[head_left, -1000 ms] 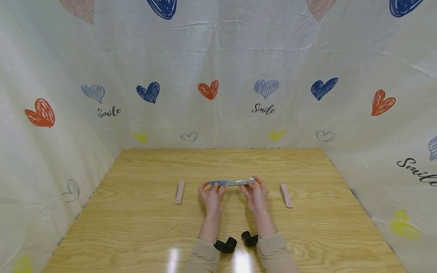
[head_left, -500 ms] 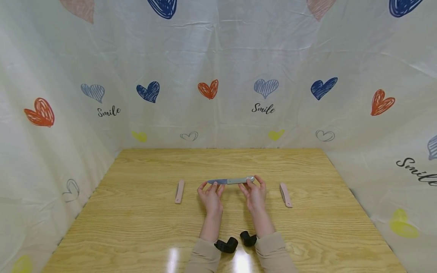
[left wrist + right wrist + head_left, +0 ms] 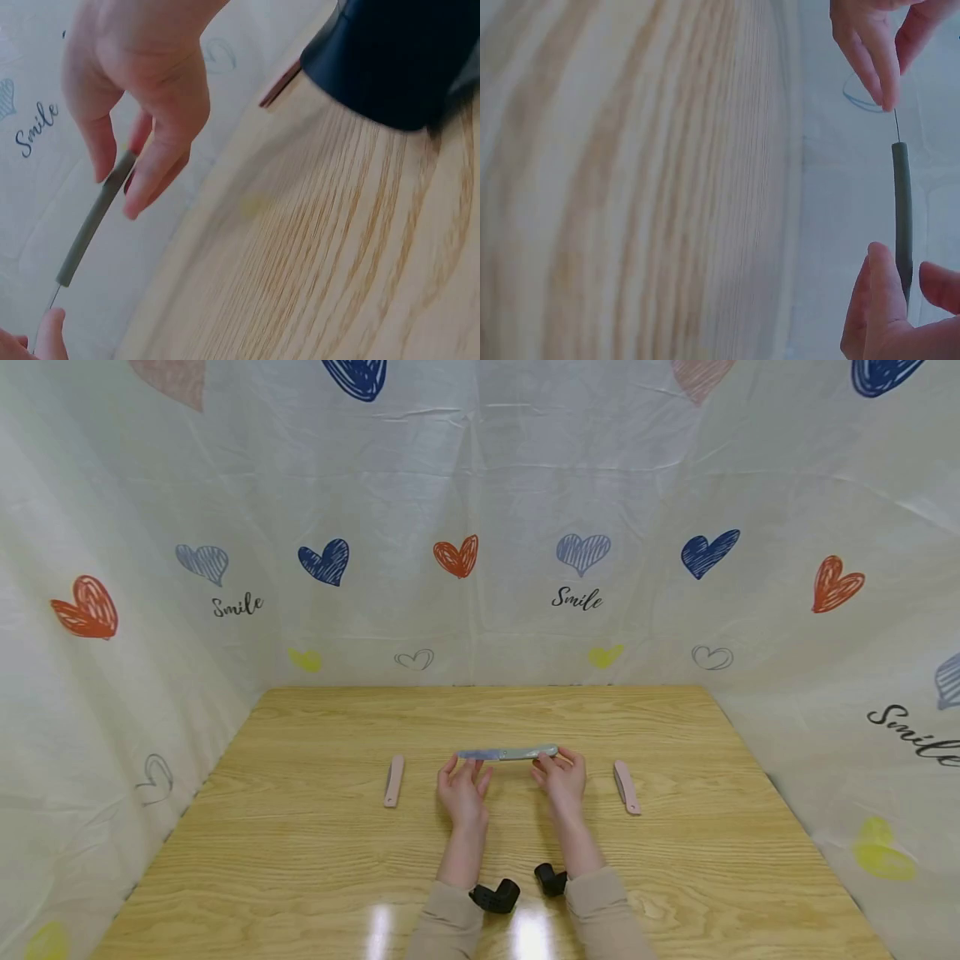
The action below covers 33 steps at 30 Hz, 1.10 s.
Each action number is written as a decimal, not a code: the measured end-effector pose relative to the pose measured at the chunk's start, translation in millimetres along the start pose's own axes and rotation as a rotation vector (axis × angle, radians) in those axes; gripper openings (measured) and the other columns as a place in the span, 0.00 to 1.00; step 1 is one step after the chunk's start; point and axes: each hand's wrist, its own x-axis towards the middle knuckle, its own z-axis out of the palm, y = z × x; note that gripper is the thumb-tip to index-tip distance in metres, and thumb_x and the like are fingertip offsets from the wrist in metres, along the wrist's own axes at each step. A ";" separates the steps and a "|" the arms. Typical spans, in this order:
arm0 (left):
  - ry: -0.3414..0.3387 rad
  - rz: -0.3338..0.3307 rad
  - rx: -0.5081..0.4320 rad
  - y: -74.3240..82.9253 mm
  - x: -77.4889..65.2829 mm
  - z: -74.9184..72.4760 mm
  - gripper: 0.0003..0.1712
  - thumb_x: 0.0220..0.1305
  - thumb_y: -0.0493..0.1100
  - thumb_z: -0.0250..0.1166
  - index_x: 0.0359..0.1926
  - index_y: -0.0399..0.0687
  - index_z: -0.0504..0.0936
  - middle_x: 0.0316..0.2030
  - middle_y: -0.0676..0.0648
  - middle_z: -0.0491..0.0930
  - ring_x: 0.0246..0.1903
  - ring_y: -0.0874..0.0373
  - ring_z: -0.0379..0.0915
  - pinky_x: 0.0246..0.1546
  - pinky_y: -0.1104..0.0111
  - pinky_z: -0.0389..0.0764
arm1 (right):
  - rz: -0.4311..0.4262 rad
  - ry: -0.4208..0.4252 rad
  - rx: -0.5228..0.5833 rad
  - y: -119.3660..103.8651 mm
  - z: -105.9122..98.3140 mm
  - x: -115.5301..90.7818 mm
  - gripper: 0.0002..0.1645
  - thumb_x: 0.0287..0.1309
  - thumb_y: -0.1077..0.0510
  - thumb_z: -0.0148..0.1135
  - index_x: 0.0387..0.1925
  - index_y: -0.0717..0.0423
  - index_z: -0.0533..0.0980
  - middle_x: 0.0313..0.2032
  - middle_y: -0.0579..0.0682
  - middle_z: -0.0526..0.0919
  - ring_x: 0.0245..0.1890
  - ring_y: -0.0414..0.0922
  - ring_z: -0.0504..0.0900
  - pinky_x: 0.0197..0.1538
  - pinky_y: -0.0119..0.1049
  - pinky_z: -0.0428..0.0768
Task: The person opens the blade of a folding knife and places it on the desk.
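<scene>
Both hands hold a knife (image 3: 522,753) level above the middle of the table, its pale green handle to the right and its bare blade (image 3: 478,755) to the left. My left hand (image 3: 462,797) pinches the blade near its tip. At the other end, the fingers and thumb of my right hand (image 3: 565,783) pinch the butt of the handle. The right wrist view shows the handle (image 3: 902,202) and the thin blade edge-on, running up to the left fingertips. In the left wrist view only a few left fingertips (image 3: 52,337) appear, at the lower left corner.
On the wooden table (image 3: 300,860) lie two pink folded knife-like pieces, one at the left (image 3: 393,782) and another at the right (image 3: 627,788). Black wrist cameras (image 3: 496,896) sit on the forearms. A white cloth printed with hearts (image 3: 517,493) surrounds the table.
The knife has shifted slightly away from the body and turned a little about its length. The right fingers have rolled forward at the handle's end. Both pink pieces stay where they lay.
</scene>
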 end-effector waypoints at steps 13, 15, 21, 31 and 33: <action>-0.241 -0.195 0.253 18.8 10.3 -11.8 0.39 0.67 0.29 0.54 0.76 0.41 0.51 0.46 0.39 0.75 0.42 0.54 0.78 0.51 0.57 0.81 | -0.012 -0.162 -0.323 -10.8 -12.4 20.9 0.37 0.62 0.66 0.62 0.68 0.70 0.57 0.48 0.61 0.71 0.41 0.47 0.78 0.43 0.37 0.85; -0.289 -0.231 0.304 22.5 13.1 -15.7 0.41 0.67 0.29 0.55 0.77 0.43 0.49 0.47 0.35 0.76 0.40 0.56 0.79 0.49 0.58 0.82 | -0.014 -0.183 -0.382 -11.0 -13.5 23.3 0.39 0.61 0.65 0.63 0.69 0.69 0.57 0.50 0.63 0.71 0.40 0.45 0.78 0.41 0.38 0.85; -0.383 -0.289 0.385 27.8 22.2 -26.7 0.39 0.71 0.30 0.51 0.77 0.43 0.44 0.56 0.26 0.72 0.38 0.56 0.81 0.48 0.59 0.83 | 0.043 -0.283 -0.471 -12.5 -21.5 28.6 0.42 0.63 0.61 0.63 0.70 0.70 0.53 0.57 0.69 0.68 0.47 0.56 0.78 0.41 0.36 0.83; -0.434 -0.362 0.410 29.5 28.4 -35.7 0.40 0.71 0.27 0.48 0.77 0.43 0.41 0.47 0.31 0.76 0.37 0.55 0.82 0.48 0.59 0.83 | 0.148 -0.374 -0.520 -12.0 -31.2 33.9 0.46 0.63 0.61 0.62 0.72 0.71 0.48 0.62 0.71 0.67 0.43 0.49 0.79 0.37 0.31 0.81; -0.450 -0.371 0.411 30.1 28.9 -36.7 0.40 0.71 0.27 0.47 0.77 0.42 0.39 0.45 0.34 0.76 0.37 0.54 0.82 0.48 0.60 0.83 | 0.157 -0.384 -0.544 -11.6 -32.0 33.9 0.46 0.63 0.61 0.62 0.72 0.71 0.47 0.60 0.71 0.68 0.39 0.46 0.79 0.36 0.32 0.81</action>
